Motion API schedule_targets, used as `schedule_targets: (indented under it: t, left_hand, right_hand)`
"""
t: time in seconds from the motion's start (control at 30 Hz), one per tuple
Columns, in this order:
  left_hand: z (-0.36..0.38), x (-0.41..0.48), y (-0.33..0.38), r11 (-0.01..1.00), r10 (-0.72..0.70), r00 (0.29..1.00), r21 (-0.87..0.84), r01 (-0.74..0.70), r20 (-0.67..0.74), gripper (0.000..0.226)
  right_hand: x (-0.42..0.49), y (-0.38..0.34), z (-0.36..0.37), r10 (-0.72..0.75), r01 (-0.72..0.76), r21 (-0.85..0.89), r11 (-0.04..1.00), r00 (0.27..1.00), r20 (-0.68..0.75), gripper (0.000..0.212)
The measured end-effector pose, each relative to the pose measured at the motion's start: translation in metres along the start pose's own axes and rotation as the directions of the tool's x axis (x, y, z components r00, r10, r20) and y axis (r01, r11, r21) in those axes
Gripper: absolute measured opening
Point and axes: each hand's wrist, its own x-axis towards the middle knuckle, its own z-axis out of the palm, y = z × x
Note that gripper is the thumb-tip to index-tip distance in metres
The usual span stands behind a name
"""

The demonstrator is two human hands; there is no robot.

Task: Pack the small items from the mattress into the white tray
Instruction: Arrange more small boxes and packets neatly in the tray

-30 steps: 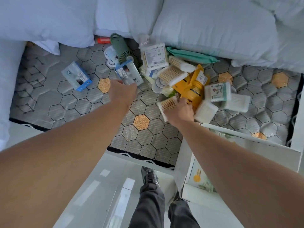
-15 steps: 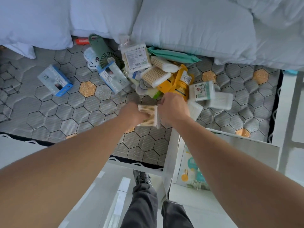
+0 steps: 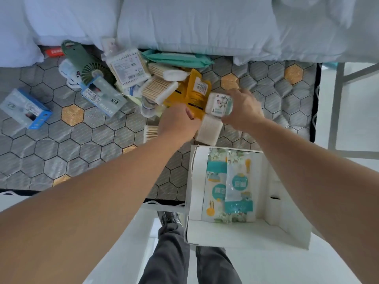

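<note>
My left hand (image 3: 178, 124) is closed around a clear box of wooden cotton swabs (image 3: 150, 133), whose end sticks out to its left, low over the mattress (image 3: 98, 152). Fingers of my right hand (image 3: 243, 111) wrap a small clear box with a floral label (image 3: 217, 103) at the right side of the pile. A white swab box (image 3: 209, 131) lies between my hands. The white tray (image 3: 246, 236) stands at the mattress's near edge below my right arm, with two floral wet-wipe packs (image 3: 225, 185) inside.
The pile holds yellow pouches (image 3: 198, 92), another swab box (image 3: 159, 90), a swab bag (image 3: 127, 67), a teal pack (image 3: 176, 59) and a green fan (image 3: 90, 64). Two blue boxes (image 3: 24, 108) (image 3: 102, 97) lie left. Pillows (image 3: 194, 23) line the far side.
The swab box passed from my right hand into my left. My right hand then moved right onto the floral-label box. The view dropped, showing the tray's inside.
</note>
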Motion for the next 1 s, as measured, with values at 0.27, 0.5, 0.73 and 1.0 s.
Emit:
schedule_targets:
  t: [0.27, 0.5, 0.73, 1.0]
  left_hand:
    - [0.041, 0.025, 0.04, 0.958, -0.028, 0.963, 0.281, -0.051, 0.269, 0.072]
    - [0.062, 0.03, 0.047, 0.848, -0.027, 0.947, 0.509, -0.148, 0.321, 0.097]
    - [0.04, 0.028, 0.059, 0.94, -0.144, 0.953, -0.265, 0.216, 0.267, 0.079]
    - [-0.015, -0.035, 0.085, 0.528, 0.242, 0.904, -0.829, 0.182, 0.352, 0.067]
  right_hand:
    - [-0.023, 0.044, -0.019, 0.21, -0.269, 0.591, 0.76, 0.963, 0.168, 0.076]
    - [-0.036, 0.085, -0.021, 0.195, -0.308, 0.817, 0.487, 0.95, 0.242, 0.045]
    - [-0.052, 0.112, -0.032, 0.114, -0.344, 0.929, 0.136, 0.937, 0.33, 0.049]
    - [-0.086, 0.121, -0.054, -0.074, -0.304, 0.892, -0.333, 0.952, 0.297, 0.034]
